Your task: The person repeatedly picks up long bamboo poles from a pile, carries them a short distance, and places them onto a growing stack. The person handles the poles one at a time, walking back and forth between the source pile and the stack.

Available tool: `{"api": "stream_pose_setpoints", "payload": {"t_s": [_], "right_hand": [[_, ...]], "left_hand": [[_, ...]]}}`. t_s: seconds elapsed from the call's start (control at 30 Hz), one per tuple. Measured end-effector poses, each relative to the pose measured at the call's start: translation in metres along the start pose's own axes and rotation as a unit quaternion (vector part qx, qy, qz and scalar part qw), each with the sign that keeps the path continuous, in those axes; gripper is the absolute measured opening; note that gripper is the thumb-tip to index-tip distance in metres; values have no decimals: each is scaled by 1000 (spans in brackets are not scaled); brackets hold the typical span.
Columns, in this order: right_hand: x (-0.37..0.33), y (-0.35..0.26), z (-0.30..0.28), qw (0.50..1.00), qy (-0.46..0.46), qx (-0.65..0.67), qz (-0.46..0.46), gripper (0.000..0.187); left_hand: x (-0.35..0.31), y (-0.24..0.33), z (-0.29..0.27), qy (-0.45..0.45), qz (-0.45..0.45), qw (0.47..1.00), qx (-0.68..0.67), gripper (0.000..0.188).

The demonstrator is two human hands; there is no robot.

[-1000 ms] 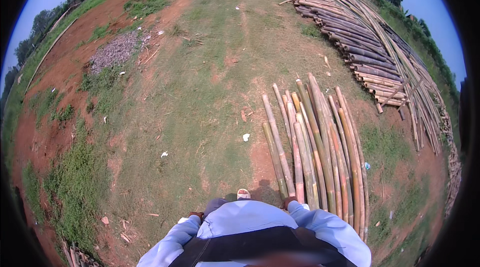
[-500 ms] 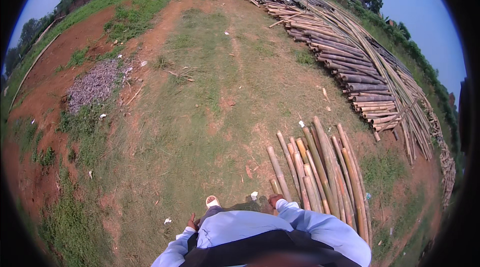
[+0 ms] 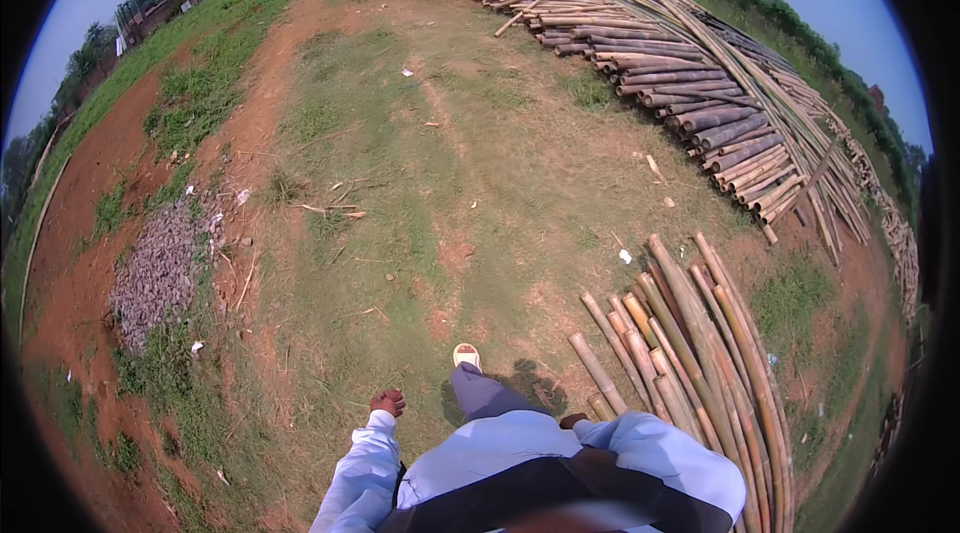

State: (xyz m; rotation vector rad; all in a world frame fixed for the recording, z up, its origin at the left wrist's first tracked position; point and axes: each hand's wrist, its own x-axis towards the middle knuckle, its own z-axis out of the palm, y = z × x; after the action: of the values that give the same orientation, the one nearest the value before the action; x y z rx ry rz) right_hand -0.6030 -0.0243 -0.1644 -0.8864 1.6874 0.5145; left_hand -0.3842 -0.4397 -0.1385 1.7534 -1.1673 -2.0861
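My left hand (image 3: 387,402) hangs in front of my left side above the grass. Its fingers are loosely curled in, and I see nothing in them. My right hand (image 3: 574,421) is low by my right side, partly covered by its pale sleeve. Its fingers are too hidden to make out. Closest to it is the near left end of a loose row of bamboo poles (image 3: 712,353) lying on the ground at my right. Whether the hand touches a pole cannot be told.
A long stack of bamboo poles (image 3: 690,93) runs along the right into the distance. A heap of grey-purple rubble (image 3: 158,273) lies at the left, next to red soil. Dry sticks (image 3: 335,210) and white scraps (image 3: 625,256) are scattered on the grass. My sandalled foot (image 3: 466,355) is ahead.
My left hand has swung forward, away from my body. My right hand has drawn back toward my side. My foot has come forward, and the view has shifted, with the loose poles now farther right.
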Motion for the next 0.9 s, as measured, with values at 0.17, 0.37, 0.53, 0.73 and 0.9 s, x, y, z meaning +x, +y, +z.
{"api": "stream_pose_setpoints", "payload": {"t_s": [0.17, 0.37, 0.53, 0.73, 0.9], "right_hand": [[52, 4, -188, 981, 120, -140, -58, 26], [15, -10, -453, 740, 324, 588, -51, 39], [26, -18, -580, 719, 348, 600, -42, 37], [92, 21, -614, 961, 259, 40, 89, 21], [123, 13, -594, 985, 116, 81, 102, 31]], "left_hand": [[45, 47, -2, -83, -209, 957, -180, 9], [109, 115, 10, -102, -241, 951, -166, 10], [195, 196, 18, -114, -257, 948, -146, 11], [333, 348, 13, -137, -266, 951, -77, 13], [466, 494, 102, -234, -256, 937, -45, 14]]}}
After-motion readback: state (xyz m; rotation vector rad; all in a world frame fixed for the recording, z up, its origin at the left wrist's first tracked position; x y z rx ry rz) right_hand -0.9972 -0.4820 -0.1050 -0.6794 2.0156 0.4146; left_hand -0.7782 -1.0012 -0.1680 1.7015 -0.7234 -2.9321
